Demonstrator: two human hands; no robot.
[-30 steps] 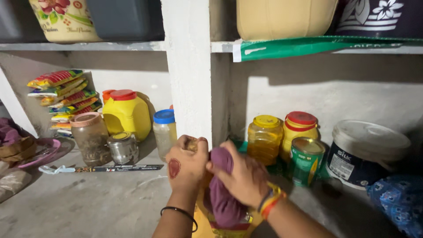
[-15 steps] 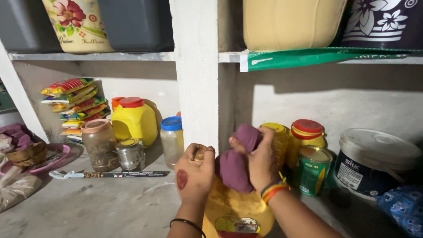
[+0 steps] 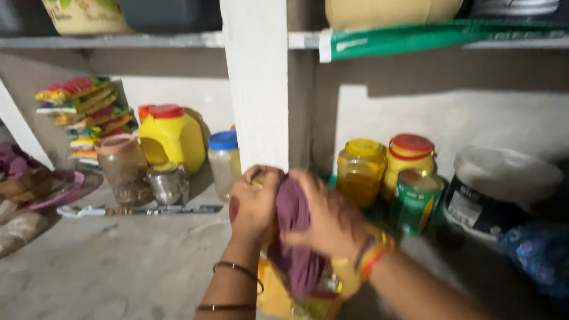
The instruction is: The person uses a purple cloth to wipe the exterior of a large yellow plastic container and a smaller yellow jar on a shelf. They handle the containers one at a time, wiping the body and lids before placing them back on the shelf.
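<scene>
Both my hands are closed on a purple cloth (image 3: 294,237) near the front of the shelf, just before the white pillar (image 3: 255,83): my left hand (image 3: 253,204) grips the top of something the cloth covers, and my right hand (image 3: 329,222) presses the cloth against it with fingers wrapped round. Beneath them sits a yellow packet or container (image 3: 278,296), mostly hidden, so I cannot tell what it holds. I judge that I am rubbing or twisting at its top with the cloth; the next move would call for a firm grip from the left while the right turns or wipes. To the far left stand a yellow jug with a red cap (image 3: 172,139), a brownish jar (image 3: 121,169) with dark contents low down, a small steel pot (image 3: 169,184) and a clear jar with a blue lid (image 3: 224,163), seemingly near empty. To the right are an amber jar (image 3: 358,172) of golden liquid, a red-lidded jar (image 3: 409,157), a green tin (image 3: 415,198) and a white-lidded tub (image 3: 498,189), contents unseen.
</scene>
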